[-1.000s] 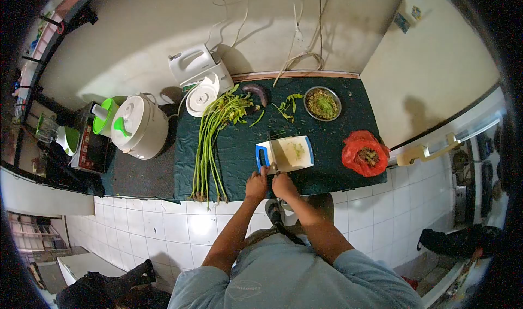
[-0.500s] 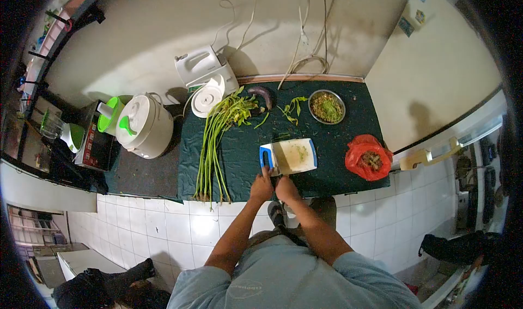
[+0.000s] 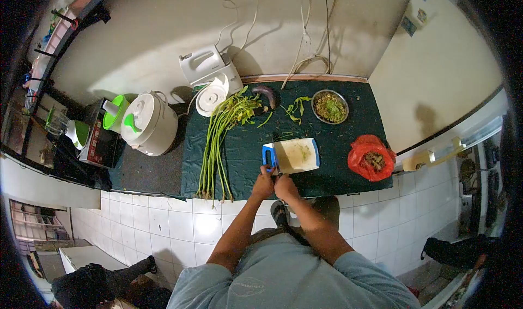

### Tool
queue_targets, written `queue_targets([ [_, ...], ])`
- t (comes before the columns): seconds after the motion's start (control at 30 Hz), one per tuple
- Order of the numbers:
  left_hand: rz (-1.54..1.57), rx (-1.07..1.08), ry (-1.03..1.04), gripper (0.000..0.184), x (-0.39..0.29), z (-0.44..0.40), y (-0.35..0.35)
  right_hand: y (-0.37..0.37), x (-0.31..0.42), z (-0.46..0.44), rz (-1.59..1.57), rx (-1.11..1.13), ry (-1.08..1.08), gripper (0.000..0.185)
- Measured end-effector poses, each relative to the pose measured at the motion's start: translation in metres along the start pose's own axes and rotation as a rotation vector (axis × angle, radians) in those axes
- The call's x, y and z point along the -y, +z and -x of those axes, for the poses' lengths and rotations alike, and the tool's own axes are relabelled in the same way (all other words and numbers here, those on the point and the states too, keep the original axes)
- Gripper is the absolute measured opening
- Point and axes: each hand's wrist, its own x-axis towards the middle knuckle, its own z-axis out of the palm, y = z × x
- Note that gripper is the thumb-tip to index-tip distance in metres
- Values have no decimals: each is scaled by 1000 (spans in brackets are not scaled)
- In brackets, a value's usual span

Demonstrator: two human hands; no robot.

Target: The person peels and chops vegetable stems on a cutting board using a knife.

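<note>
A white cutting board [image 3: 297,155] with blue ends lies near the counter's front edge, with small green scraps on it. My left hand [image 3: 263,185] is closed at the board's lower left corner, fingertips by the blue handle; what it holds is hidden. Beside it, my right hand [image 3: 285,188] is closed around a knife [image 3: 276,161], whose thin dark blade points away from me across the board's left part. Left of the board lies a bunch of long green leafy stalks [image 3: 213,156]. Some loose leaves [image 3: 296,108] and a purple eggplant [image 3: 266,94] are behind.
A metal bowl of chopped greens [image 3: 330,107] stands back right, and a red plastic bag [image 3: 371,157] with scraps sits at the right. Toward the left are a white hand mixer [image 3: 201,64] on its stand and a white rice cooker [image 3: 148,125]. Cords hang down the wall.
The knife blade now shows upright along the board's left part, where it was lower near the hands. My hands have barely moved; the whole view has shifted slightly.
</note>
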Motion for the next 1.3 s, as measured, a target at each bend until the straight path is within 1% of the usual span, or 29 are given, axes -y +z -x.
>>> queue_targets([
  [0.03, -34, 24, 9, 44, -1, 1, -3, 8, -6, -1, -4, -4, -1, 38],
  [0.1, -76, 47, 34, 45, -5, -3, -9, 21, -14, -2, -104, -113, 58, 41],
  [0.17, -68, 22, 61, 44, -10, -2, -8, 23, -22, -11, -76, -109, 42, 41],
  [0.3, -123, -2, 115, 44, -3, -6, 7, 0, -32, -9, 13, -130, 39, 41],
  [0.37, -156, -44, 186, 44, -7, -10, 16, -23, -32, -2, 52, -171, 12, 40],
  [0.4, -156, -47, 188, 44, -14, -13, 17, -31, -33, -1, 89, -206, -8, 40],
  [0.43, -77, -26, 143, 46, -25, -18, 20, -36, -35, -5, 28, -226, 98, 41],
  [0.47, 4, -5, 97, 49, -36, -23, 23, -40, -38, -8, 30, -230, 96, 41],
  [0.5, 31, -100, 227, 41, -35, -34, 34, -47, -38, -7, 17, -250, 117, 42],
  [0.53, 35, -103, 228, 41, -46, -40, 31, -56, -35, -2, 4, -270, 138, 43],
  [0.6, 201, -93, 60, 27, -66, -58, 25, -65, -39, 5, -11, -285, 131, 44],
  [0.63, 144, -201, 140, 14, -60, -72, 28, -64, -47, 7, -2, -339, 98, 45],
  [0.67, 148, -205, 137, 14, -54, -84, 32, -62, -54, 9, 6, -392, 63, 47],
  [0.73, 188, -196, -20, 16, -53, -106, 24, -60, -64, 16, 25, -410, 37, 49],
  [0.77, 69, -185, 4, 17, -50, -116, 18, -62, -69, 21, 23, -377, 32, 49],
  [0.8, 69, -183, 2, 17, -42, -130, 15, -63, -71, 26, 22, -345, 27, 49],
  [0.87, -69, -216, 29, 18, -23, -157, 15, -56, -81, 34, 26, -334, 37, 48],
  [0.9, -68, -215, 30, 18, -18, -166, 12, -55, -84, 37, 30, -325, 43, 47],
  [0.93, -223, -229, 44, 19, -15, -174, 8, -64, -76, 47, 30, -325, 44, 47],
  [0.97, -377, -242, 59, 21, -12, -181, 4, -73, -69, 61, 100, -276, -35, 47],
  [1.0, -378, -243, 59, 21, -19, -184, -4, -71, -69, 63, 135, -250, -74, 47],
  [1.03, -410, -131, 28, 20, -30, -183, -15, -70, -70, 66, 169, -226, -115, 47],
  [1.07, -442, -17, -4, 20, -43, -182, -25, -57, -80, 60, 101, -232, -19, 48],
  [1.1, -443, -17, -4, 20, -46, -185, -26, -54, -79, 59, 31, -237, 76, 49],
  [1.13, -518, 39, -8, 18, -50, -188, -28, -53, -81, 58, 30, -236, 77, 49],
  [1.17, -593, 96, -13, 18, -53, -188, -29, -52, -83, 58, 58, -220, 33, 49],
  [1.2, -594, 97, -13, 18, -46, -190, -24, -53, -82, 59, 86, -204, -12, 50],
  [1.27, -821, -68, 337, 16, -21, -192, -10, -43, -88, 55, 89, -194, -13, 50],
  [1.3, -821, -68, 336, 16, -21, -190, -11, -41, -88, 55, 91, -186, -15, 50],
])
